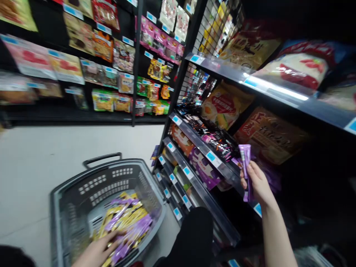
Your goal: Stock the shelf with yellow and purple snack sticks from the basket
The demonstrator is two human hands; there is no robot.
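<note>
In the head view, my right hand (257,181) is closed around a few slim purple stick sachets (245,159) in front of the shelf at right. Their upper ends stick out above my fingers. Down in a grey shopping basket (140,170) at lower left, my left hand (101,246) lies over a heap of sachets, its fingers apart and touching the pile. Purple sachets (141,226) and yellow sachets (129,215) are mixed in that heap. The tips of my left fingers are partly blurred among the wrappers.
Beside my right hand runs a tiered shelf with a price rail (214,157), dark sachets (205,133) and large bags (272,135). A dark-clothed knee (194,233) is between basket and shelf. Hanging snack packets (104,100) line the rack beyond the pale floor (27,155).
</note>
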